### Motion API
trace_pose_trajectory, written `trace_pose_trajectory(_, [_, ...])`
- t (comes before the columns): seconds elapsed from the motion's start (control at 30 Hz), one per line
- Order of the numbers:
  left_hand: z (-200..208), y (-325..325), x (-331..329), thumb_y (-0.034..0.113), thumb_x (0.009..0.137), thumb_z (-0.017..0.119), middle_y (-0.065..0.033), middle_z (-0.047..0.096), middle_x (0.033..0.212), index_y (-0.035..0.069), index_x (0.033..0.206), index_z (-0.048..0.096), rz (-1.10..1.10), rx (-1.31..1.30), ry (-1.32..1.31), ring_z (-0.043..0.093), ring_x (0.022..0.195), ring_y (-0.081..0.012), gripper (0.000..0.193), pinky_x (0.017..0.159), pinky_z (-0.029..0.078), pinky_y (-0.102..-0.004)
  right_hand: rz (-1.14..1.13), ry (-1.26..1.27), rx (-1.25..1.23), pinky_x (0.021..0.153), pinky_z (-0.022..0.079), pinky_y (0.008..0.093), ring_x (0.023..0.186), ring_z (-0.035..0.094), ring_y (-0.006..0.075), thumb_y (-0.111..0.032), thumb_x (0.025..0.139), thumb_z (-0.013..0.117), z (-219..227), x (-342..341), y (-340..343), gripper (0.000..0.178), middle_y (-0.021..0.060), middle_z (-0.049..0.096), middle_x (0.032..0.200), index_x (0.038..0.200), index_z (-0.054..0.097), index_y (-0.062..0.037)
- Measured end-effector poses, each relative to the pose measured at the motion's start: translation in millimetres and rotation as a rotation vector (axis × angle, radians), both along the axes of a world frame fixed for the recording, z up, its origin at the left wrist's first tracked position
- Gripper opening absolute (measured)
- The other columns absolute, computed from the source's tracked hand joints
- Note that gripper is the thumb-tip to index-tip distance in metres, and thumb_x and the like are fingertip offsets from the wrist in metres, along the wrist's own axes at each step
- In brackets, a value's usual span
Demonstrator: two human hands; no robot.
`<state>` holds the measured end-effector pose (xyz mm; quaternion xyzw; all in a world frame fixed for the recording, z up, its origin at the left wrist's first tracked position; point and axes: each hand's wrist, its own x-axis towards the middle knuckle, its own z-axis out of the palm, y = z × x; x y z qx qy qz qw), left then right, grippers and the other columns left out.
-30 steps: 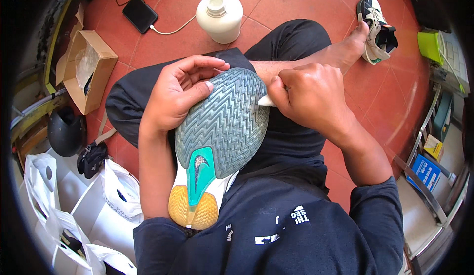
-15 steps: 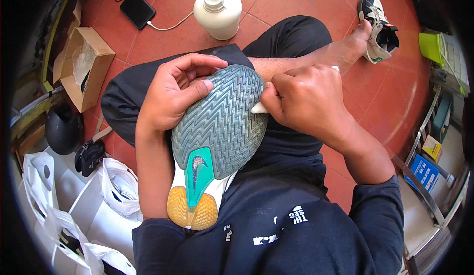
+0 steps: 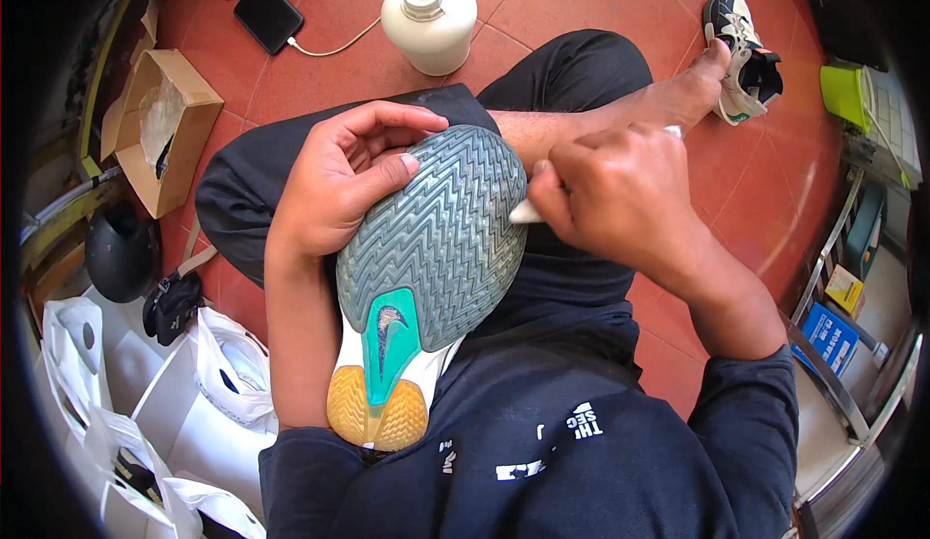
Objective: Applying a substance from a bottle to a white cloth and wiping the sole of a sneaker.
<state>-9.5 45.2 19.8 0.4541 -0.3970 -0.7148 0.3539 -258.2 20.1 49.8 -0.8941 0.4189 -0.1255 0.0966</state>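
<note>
A sneaker (image 3: 446,229) lies sole up on my lap, heel towards me. Grey zigzag tread covers its front, a teal panel its middle, and yellow rubber its heel. My left hand (image 3: 354,176) grips the sneaker's left front edge, thumb on the tread and fingers curled around the toe side. Closed in a fist, my right hand (image 3: 620,200) holds a white pointed stick (image 3: 525,213). The stick's tip shows below the fist beside the sole's right edge, and its other end pokes out above. Most of the stick is hidden by my fingers.
Ahead on red tiles stand a white bottle (image 3: 429,30), a black phone-like device (image 3: 269,18) with a cable, and another sneaker (image 3: 746,64) by my bare foot. At left are an open cardboard box (image 3: 184,142) and white bags (image 3: 228,365); at right, a green bucket (image 3: 846,93).
My right hand has moved right, drawing the white stick's tip off the tread to just beyond the sole's edge. My left hand and the sneaker have hardly moved.
</note>
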Motion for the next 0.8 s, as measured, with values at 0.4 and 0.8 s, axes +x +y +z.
trace_pose_trajectory(0.4, [0.6,2.1,-1.7,-0.005,0.082,0.059,-0.0125,0.062,0.114,-0.006,0.115,0.057,0.042,0.002,0.057,0.059,0.107,-0.0166,0.033,0.098,0.044,-0.0306,0.104,0.047,-0.006,0.043,0.042,0.0363,0.041,0.056,0.0227,-0.024,0.071,0.067,2.7,13.0,15.6,0.027,0.0072,0.056,0.048,0.051,0.056,-0.0093])
trace_pose_trajectory(0.8, [-0.3,4.4,-0.8,-0.006,0.082,0.059,-0.0144,0.062,0.114,-0.006,0.114,0.056,0.051,-0.023,0.004,0.059,0.107,-0.0177,0.033,0.099,0.044,-0.0313,0.105,0.037,-0.014,0.044,0.043,0.0362,0.045,0.059,0.0217,-0.028,0.07,0.068,3.0,11.9,19.4,0.029,0.0055,0.055,0.047,0.051,0.055,-0.0114])
